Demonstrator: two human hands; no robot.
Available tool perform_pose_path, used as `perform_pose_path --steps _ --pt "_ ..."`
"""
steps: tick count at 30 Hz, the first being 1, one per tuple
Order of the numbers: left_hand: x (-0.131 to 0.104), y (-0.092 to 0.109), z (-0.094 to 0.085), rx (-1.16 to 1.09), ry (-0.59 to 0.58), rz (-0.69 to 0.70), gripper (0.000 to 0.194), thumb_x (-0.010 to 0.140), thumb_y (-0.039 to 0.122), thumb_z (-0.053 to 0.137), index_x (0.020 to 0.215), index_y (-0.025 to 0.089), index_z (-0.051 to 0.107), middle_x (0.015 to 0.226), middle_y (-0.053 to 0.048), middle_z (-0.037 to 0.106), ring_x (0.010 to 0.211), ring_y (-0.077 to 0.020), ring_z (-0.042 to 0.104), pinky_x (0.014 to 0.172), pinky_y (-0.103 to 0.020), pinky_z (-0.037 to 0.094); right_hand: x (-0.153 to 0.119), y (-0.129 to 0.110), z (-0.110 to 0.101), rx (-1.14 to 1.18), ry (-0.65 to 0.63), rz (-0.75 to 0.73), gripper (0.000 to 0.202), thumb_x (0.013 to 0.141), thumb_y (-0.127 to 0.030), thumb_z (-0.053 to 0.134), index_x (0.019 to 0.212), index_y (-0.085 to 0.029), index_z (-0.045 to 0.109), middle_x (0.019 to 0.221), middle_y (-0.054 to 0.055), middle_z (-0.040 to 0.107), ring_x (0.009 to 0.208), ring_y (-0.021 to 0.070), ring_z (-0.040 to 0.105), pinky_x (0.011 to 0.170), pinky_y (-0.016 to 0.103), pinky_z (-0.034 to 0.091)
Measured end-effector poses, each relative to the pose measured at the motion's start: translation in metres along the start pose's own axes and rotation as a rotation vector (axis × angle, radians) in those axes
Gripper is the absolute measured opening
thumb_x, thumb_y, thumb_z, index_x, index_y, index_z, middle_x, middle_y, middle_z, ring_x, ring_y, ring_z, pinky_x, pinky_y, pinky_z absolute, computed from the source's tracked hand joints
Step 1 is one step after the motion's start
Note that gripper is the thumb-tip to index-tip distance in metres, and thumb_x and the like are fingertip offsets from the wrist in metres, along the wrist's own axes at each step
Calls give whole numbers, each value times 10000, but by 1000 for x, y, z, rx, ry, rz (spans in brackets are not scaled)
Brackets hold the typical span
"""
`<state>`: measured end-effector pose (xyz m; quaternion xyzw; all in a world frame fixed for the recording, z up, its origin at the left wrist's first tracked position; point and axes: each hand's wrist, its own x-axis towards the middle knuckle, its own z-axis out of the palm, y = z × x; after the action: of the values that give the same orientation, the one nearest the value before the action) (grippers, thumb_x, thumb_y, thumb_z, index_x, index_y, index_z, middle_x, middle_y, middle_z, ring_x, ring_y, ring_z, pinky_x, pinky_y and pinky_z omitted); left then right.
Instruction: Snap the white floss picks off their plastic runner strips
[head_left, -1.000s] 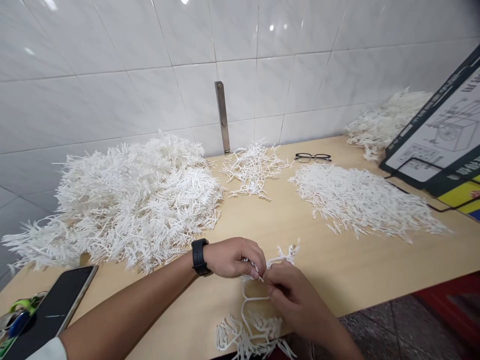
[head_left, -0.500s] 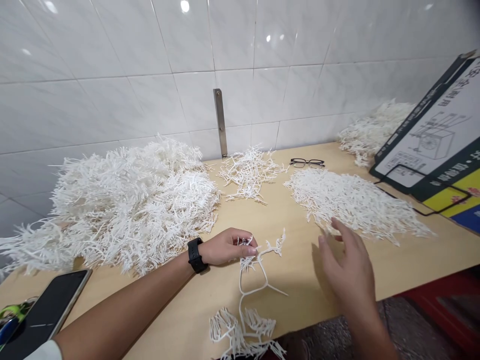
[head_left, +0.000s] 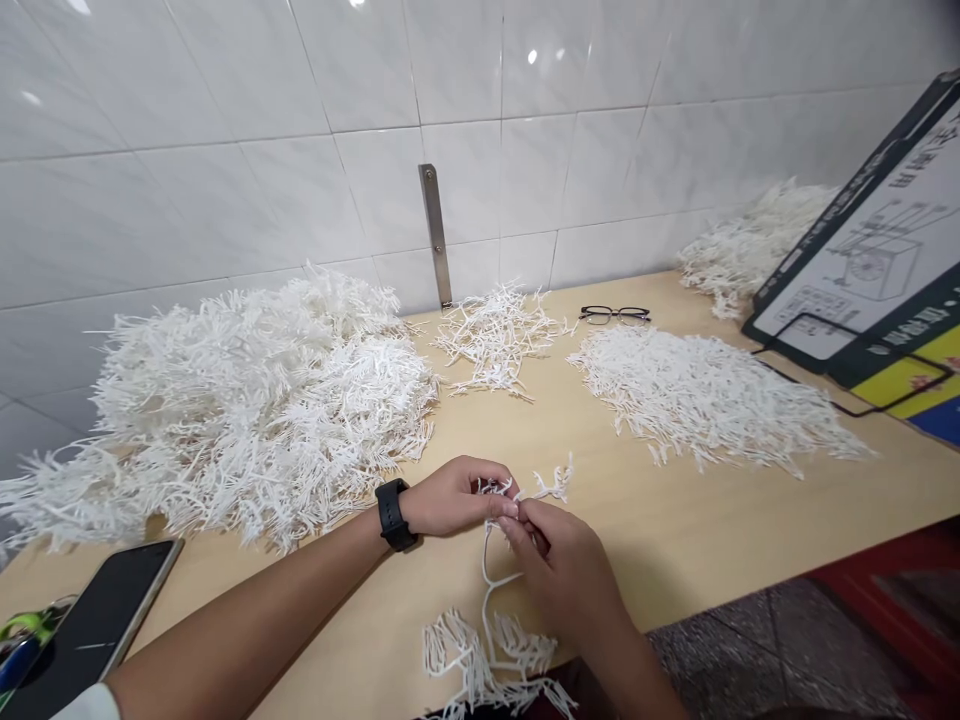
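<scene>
My left hand (head_left: 461,497), below a black wristwatch, pinches a white branching plastic piece (head_left: 491,640) near the table's front edge. Against its fingertips, my right hand (head_left: 559,560) is closed on the same piece. The piece's stem hangs down to fringed clusters at the bottom, and a short knobbly branch sticks out to the right above my fingers. A large heap of white fringed pieces (head_left: 262,400) lies to the left. A small loose pile (head_left: 499,335) sits behind my hands, and a flat pile of short white bits (head_left: 712,395) is on the right.
Eyeglasses (head_left: 615,314) lie near the tiled wall. A printed box (head_left: 862,260) leans at the right, with a black wire frame in front and another white pile (head_left: 757,240) behind. A phone (head_left: 97,620) and keys (head_left: 26,640) are at the lower left.
My right hand has moved left from beside the right pile to my left hand, and its fingers have closed on the white piece. The view has shifted slightly.
</scene>
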<state>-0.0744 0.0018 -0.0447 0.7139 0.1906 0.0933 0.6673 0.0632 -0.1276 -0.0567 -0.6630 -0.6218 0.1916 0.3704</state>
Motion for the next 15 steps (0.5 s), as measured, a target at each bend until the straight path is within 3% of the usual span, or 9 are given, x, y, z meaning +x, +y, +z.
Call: perform_pose_path --steps 8,15 --pt "-2 5 -3 206 -178 82 483 914 610 438 812 147 532 769 -25 530 733 -137 460 721 -259 420 -2 2 0 -19 -75 -90 372 946 -293 420 593 -186 375 582 -19 493 589 123 446 593 267 271" --pt "-2 6 -3 204 -217 90 496 903 633 438 808 156 538 789 -38 544 740 -146 474 730 -266 419 0 -3 -2 55 -129 -95 374 928 -272 395 574 -194 301 562 -23 440 575 122 434 578 272 280"
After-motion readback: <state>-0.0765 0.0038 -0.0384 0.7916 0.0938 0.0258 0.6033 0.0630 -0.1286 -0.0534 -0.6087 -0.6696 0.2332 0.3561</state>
